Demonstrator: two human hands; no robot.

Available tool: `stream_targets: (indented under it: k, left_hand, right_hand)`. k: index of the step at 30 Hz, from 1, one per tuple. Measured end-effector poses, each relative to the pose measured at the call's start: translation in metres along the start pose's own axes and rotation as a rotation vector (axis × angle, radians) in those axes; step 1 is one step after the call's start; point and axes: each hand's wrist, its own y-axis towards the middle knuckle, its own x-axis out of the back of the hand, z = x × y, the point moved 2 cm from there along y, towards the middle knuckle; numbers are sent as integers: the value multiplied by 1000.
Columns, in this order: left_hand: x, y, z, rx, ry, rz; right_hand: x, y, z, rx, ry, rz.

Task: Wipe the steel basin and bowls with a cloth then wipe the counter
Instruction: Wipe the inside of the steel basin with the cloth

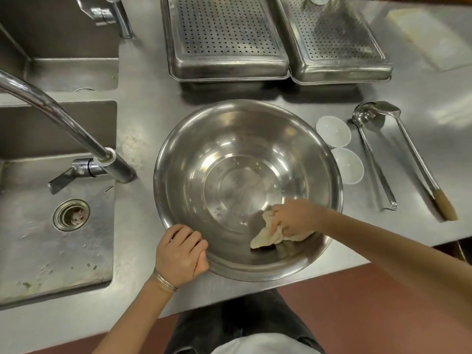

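Gripping the near-left rim of the basin (229, 162) close to the counter (255, 293) edge, the left hand (182, 254) is curling tight; the right hand (293, 217) is clutching the cloth (265, 237) inside.

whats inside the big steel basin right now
Inside the basin a beige cloth, gripped by the right hand, lies on the near wall. The left hand holds the rim. The steel under the cloth is covered.
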Motion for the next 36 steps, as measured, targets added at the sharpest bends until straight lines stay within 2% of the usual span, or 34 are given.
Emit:
stream_targets:
  k: [3,5,8,11,13,15,19,22,25,28,31,33,35,36]
  left_hand:
    - [-1,0,-1,2,-8,6]
    - [0,0,-2,16,-23,16]
    - [5,1,0,65,-56,97]
    - [7,6,-20,157,-34,218]
    - [1,7,-46,94,-56,265]
    - [-5,8,-58,11,-103,241]
    - [-2,12,-22,-89,-139,193]
    - [3,24,19,-150,-132,224]
    - [8,35,39,-136,-91,267]
    - [14,26,15,24,-100,245]
    - [4,11,-28,-27,-190,259]
    - [-6,11,-38,-8,-162,220]
    - [-11,14,-37,47,-136,149]
    - [-12,13,-36,53,-128,122]
  right_hand:
    - [3,-2,-12,-405,-13,-45]
    - [-1,6,1,-493,58,-66]
    - [-14,13,26,-401,114,-90]
    - [-17,10,37,-431,165,-125]
    - [-21,14,44,-368,130,-119]
    - [-23,18,42,-297,84,-135]
    - [-20,17,9,-198,-67,-147]
    - [-12,20,-21,-242,-148,-271]
    - [-5,32,-48,-397,-151,-379]
    - [-6,53,-57,-467,-49,-538]
    - [10,77,-48,-516,151,-603]
    - [15,90,-38,-557,240,-618]
    - [18,91,-18,-514,232,-639]
    - [15,91,-6,-424,202,-611]
